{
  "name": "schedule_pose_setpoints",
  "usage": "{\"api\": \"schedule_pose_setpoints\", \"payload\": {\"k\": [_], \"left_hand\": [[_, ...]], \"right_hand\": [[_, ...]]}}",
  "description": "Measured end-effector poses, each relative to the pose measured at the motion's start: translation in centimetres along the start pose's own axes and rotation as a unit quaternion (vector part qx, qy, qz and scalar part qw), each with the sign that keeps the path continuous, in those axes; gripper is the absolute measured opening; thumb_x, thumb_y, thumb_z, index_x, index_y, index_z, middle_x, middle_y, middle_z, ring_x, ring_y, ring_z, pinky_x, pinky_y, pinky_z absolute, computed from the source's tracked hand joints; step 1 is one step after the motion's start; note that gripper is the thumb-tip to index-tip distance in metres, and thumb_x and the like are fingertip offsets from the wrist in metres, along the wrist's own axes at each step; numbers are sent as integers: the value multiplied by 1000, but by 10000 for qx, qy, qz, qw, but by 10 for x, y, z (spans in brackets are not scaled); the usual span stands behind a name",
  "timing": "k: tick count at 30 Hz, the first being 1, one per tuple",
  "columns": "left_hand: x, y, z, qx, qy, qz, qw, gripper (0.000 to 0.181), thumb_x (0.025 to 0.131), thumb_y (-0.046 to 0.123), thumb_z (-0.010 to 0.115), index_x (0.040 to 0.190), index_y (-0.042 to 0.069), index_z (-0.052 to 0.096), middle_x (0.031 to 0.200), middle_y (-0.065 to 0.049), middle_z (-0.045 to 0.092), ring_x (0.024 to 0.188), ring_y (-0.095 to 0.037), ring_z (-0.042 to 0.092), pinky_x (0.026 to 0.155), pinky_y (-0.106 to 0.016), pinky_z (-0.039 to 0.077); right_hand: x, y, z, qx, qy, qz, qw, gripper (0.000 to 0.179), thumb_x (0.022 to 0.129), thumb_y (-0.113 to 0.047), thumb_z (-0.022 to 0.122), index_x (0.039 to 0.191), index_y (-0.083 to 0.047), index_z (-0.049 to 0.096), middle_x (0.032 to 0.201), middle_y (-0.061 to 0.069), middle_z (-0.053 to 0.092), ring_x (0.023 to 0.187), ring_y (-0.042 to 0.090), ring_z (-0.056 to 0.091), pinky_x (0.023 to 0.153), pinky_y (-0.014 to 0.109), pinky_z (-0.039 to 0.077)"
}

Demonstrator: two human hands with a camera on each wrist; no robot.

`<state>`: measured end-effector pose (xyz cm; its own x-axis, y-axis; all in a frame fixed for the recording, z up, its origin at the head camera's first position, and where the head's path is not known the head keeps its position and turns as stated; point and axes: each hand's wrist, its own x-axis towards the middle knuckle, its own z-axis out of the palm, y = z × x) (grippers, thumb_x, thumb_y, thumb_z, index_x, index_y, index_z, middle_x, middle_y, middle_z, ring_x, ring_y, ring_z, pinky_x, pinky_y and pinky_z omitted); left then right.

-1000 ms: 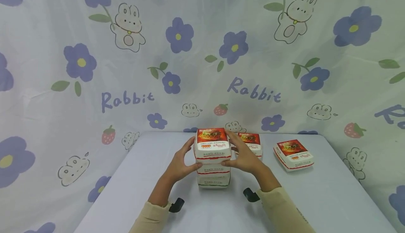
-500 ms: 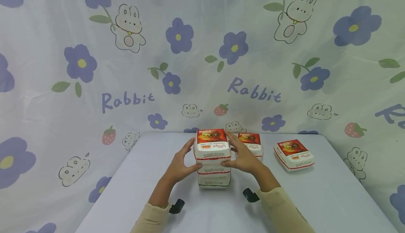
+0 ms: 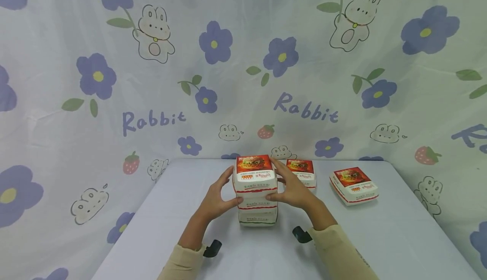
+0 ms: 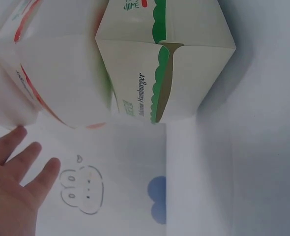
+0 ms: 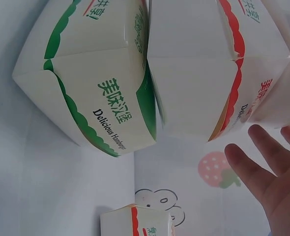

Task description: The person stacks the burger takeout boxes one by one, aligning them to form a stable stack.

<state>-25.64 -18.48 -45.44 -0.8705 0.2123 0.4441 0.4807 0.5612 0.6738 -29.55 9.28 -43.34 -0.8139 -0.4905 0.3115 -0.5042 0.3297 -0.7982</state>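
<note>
Three white hamburger boxes stand stacked near the table's middle. The top box [image 3: 254, 176] has a red burger picture on its lid. Under it are a red-trimmed middle box [image 3: 261, 204] and a green-trimmed bottom box [image 3: 258, 218]. My left hand [image 3: 214, 202] touches the top box's left side, thumb in front near its lower edge. Opposite it, my right hand [image 3: 296, 190] touches the right side in the same way. Both wrist views show spread, fairly straight fingers [image 4: 29, 162] at the upper part of the stack; some fingers are cut off or hidden.
A red-topped hamburger box [image 3: 301, 168] stands behind the right hand, partly covered by it. Another box [image 3: 354, 185] sits turned at the right. White cloth covers the table [image 3: 403, 237]. A flower-and-rabbit curtain [image 3: 243, 81] hangs behind. Black wrist mounts [image 3: 213, 248] jut below the sleeves.
Both hands and the stack stay almost exactly where they were. Only a very slight shift of the whole view shows.
</note>
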Motion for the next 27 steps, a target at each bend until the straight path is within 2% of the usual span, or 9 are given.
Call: {"api": "schedule_pose_setpoints", "payload": {"k": [6, 13, 18, 27], "left_hand": [[1, 1, -1, 17, 22, -4, 10000, 92, 77, 51, 76, 153, 37, 26, 155, 10, 31, 141, -20, 32, 106, -55, 35], [-4, 2, 0, -134, 14, -110, 9998, 90, 78, 49, 75, 153, 37, 26, 156, 8, 30, 140, -26, 34, 103, -62, 35], [-8, 1, 1, -63, 32, -165, 9998, 92, 77, 50, 76, 153, 34, 26, 156, 6, 31, 138, -28, 36, 102, -61, 36], [1, 4, 1, -40, 47, 40, 10000, 90, 78, 46, 76, 153, 34, 27, 155, 6, 32, 139, -25, 35, 104, -58, 36]], "right_hand": [[1, 1, -2, -30, 26, -43, 10000, 117, 66, -36, 90, 154, -42, 13, 161, -2, 13, 136, 32, 38, 103, 51, 41], [-3, 1, 0, 74, 57, 248, 9996, 117, 63, -36, 92, 152, -49, 15, 160, -9, 16, 134, 28, 42, 102, 50, 42], [-7, 3, 1, 68, -17, 323, 9995, 118, 64, -32, 92, 153, -46, 15, 161, -4, 16, 134, 31, 41, 102, 52, 41], [-4, 1, -4, -67, 83, -11, 9999, 114, 68, -34, 90, 155, -38, 17, 159, -6, 21, 132, 33, 43, 101, 53, 43]]}}
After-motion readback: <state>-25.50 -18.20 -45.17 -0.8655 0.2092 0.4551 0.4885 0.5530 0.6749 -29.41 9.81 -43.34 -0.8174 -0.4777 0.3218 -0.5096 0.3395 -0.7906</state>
